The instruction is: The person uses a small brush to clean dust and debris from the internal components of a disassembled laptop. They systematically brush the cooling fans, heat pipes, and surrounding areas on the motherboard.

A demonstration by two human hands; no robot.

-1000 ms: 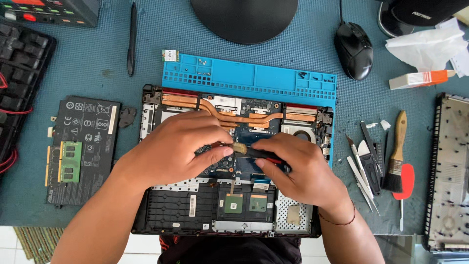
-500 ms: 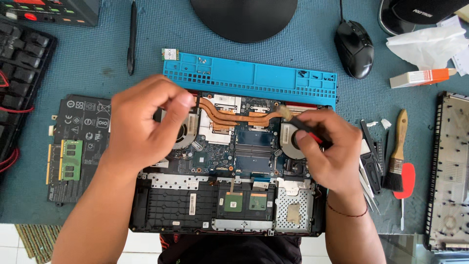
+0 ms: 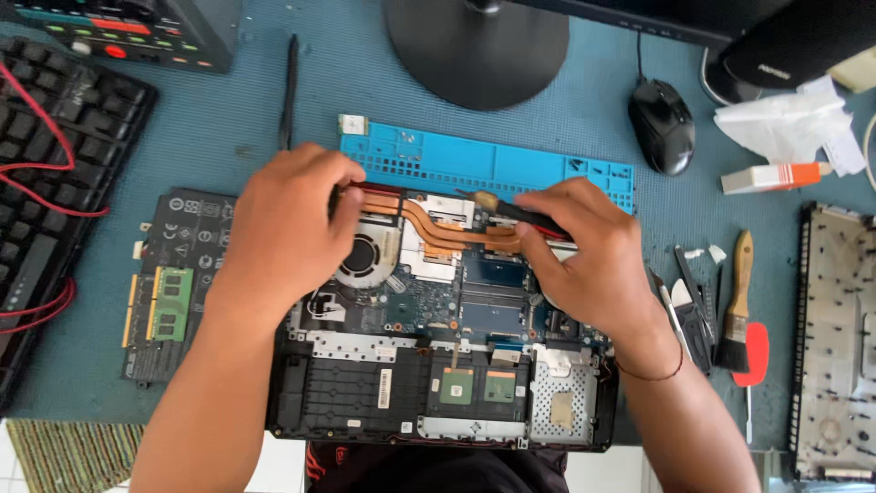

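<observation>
left hand (image 3: 287,228) fingers clamped on laptop (image 3: 438,365) rear edge | right hand (image 3: 584,251) fingers gripping brush (image 3: 520,215)

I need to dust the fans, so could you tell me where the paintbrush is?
In the head view, the paintbrush lies right of the open laptop, beyond the right hand, beside the tweezers.

I'm looking at an electronics repair bench: opened black laptop chassis with bare motherboard (image 3: 438,310) on blue-grey work mat (image 3: 228,100), loose green memory stick (image 3: 171,304), wooden-handled dusting brush (image 3: 735,301), metal tweezers (image 3: 684,301).
</observation>
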